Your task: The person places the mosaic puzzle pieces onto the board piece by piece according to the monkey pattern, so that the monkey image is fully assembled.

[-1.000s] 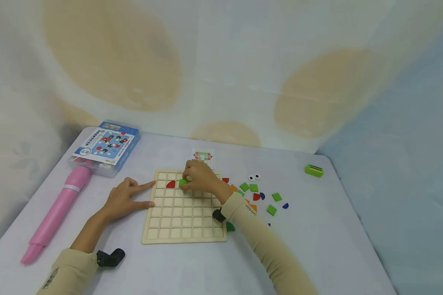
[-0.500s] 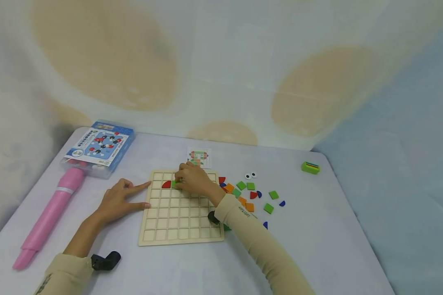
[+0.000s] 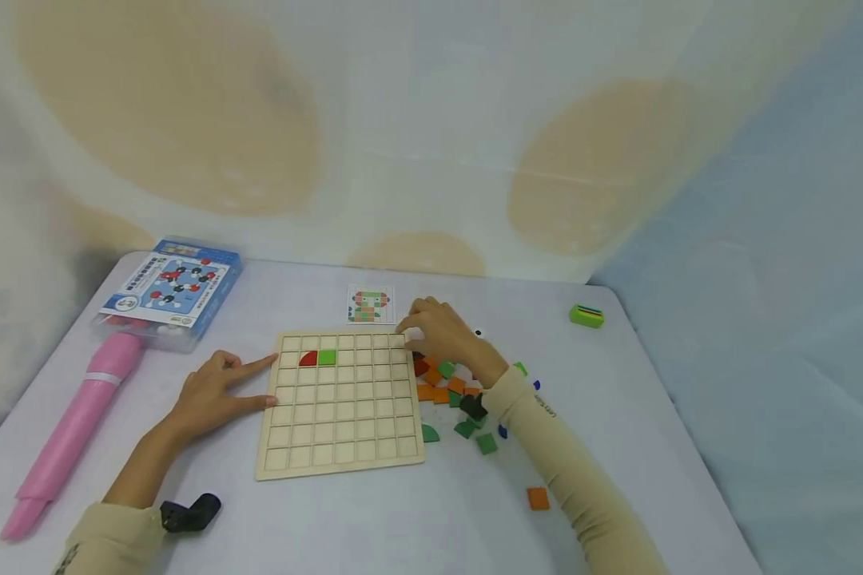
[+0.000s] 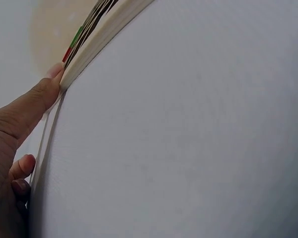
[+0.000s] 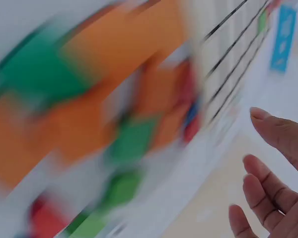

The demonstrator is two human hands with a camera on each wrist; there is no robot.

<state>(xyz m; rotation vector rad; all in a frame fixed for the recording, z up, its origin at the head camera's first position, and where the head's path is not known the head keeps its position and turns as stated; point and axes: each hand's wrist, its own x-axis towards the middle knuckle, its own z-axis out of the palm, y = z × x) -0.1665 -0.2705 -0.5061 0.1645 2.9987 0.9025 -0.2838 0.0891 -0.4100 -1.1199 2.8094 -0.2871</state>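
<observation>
Along the left edge of a wooden grid board point(image 3: 344, 410), the straight thumb and index finger of my left hand point(image 3: 212, 397) touch the rim. In the left wrist view, the thumb point(image 4: 30, 109) presses the board's side. A red quarter-circle tile point(image 3: 308, 359) and a light green square tile point(image 3: 327, 358) lie side by side in the board's second row. My right hand point(image 3: 442, 331) hovers at the board's upper right corner, above loose tiles. Its fingers are spread with nothing between them in the right wrist view. Orange tiles point(image 3: 440, 395) and green tiles point(image 3: 486, 444) lie scattered beside the board.
A printed pattern card point(image 3: 371, 305) lies behind the board. At the back left are a molecule-model box point(image 3: 176, 287) and a long pink tube point(image 3: 72, 435) with a white band. A small green block point(image 3: 586, 316) sits far right; one orange square point(image 3: 538, 499) lies nearer.
My right hand has let go of the light green square beside the red tile and moved right, off the board's middle. My left hand stays at the left edge. The head view has shifted slightly.
</observation>
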